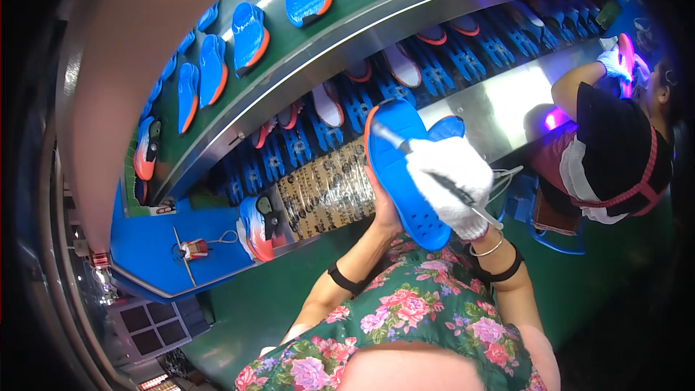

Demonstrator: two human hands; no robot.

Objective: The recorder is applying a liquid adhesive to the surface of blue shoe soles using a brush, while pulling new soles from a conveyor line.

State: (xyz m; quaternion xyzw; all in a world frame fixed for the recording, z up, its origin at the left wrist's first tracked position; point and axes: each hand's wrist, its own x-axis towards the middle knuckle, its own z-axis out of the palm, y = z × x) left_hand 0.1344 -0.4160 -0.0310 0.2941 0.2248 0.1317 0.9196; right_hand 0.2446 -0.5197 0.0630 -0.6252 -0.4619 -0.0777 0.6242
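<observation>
Flowered fabric (413, 318) on the person's front fills the lower middle of the view, and both forearms rise out of it toward a blue shoe sole (400, 174). Bare, the left hand (384, 210) cups the sole from behind and underneath, its fingers wrapped round the left edge, so the sole stands tilted with its orange-rimmed toe end pointing up and away. In a white cotton glove, the right hand (452, 181) lies across the sole's right side, closed round a thin brush (434, 174) whose pale tip rests on the blue surface near the toe end. A bangle (486, 250) and a dark band circle the right wrist, and another dark band sits on the left forearm.

Just beyond the sole, a block wrapped in clear film (326, 192) sits on the edge of the bench. To its left, a finished blue, white and orange shoe (255, 228) stands on a blue tray (159, 246), beside a thin stick. Behind runs a long machine with rows of blue holders (362, 105) carrying soles and shoe parts, and more blue soles (250, 36) lie on the green belt (347, 22) above. At the far right, another person in a dark top (615, 145) holds something up with a gloved hand under violet light.
</observation>
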